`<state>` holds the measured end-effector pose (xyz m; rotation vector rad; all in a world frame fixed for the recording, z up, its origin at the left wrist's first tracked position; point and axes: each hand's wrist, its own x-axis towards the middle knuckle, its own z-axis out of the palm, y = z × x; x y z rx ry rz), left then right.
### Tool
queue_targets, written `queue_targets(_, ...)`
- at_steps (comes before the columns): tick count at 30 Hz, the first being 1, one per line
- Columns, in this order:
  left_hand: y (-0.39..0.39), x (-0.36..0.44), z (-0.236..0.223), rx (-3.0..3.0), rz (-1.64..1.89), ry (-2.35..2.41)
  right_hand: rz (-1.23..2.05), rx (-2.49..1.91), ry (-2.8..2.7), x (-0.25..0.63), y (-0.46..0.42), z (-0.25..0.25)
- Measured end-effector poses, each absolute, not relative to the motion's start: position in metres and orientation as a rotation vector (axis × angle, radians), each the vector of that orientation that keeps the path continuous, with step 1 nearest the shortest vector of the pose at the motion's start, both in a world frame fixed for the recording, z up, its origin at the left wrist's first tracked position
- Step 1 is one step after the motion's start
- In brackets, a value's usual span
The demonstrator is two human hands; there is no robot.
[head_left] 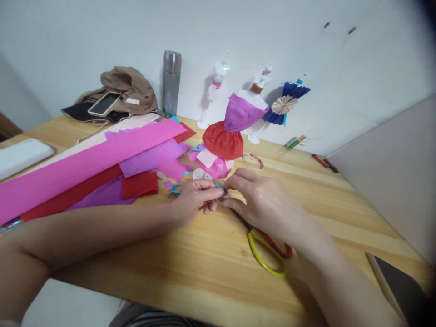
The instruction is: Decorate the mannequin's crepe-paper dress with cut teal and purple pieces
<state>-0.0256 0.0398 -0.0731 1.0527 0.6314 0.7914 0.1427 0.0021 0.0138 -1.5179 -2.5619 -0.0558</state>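
My left hand [199, 196] is closed in a pinch on a small piece of blue paper [221, 187]. On the other side of that piece, my right hand [250, 193] has its fingers bent close against it; its fingertips appear to touch the blue edge. Scissors [267, 254] with one yellow and one red handle lie under my right hand, their blades mostly hidden. Just beyond my hands are white discs [201, 174] and blue and purple cut-outs [174, 188]. A small dress form [245, 111] in a purple top and red skirt stands behind them.
Pink, purple and red sheets [102, 165] spread across the left. A grey flask [172, 84], a brown cloth bag [131, 86] and a phone [104, 103] are at the back left. A tape roll [252, 161] lies right of the red skirt. A dark tablet-like object [398, 281] is at the right edge.
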Motion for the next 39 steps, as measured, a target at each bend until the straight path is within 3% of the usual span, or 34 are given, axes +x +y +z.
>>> queue_targets(9, 0.036, -0.027, -0.069, 1.007, 0.785, 0.571, 0.033, -1.406, -2.453, 0.152, 0.008, 0.014)
queue_targets(17, 0.044, -0.025, -0.072, 0.879, 0.856, 0.624, 0.772, -1.328, -1.872, 0.164, 0.022, 0.019)
queue_targets(23, 0.048, -0.022, -0.073, 0.788, 0.977, 0.702, 1.068, -1.285, -1.453, 0.149, 0.030, 0.006)
queue_targets(39, 0.056, -0.025, -0.056, 0.804, 0.989, 0.517, 0.935, -1.253, -1.331, 0.129, 0.027, -0.004)
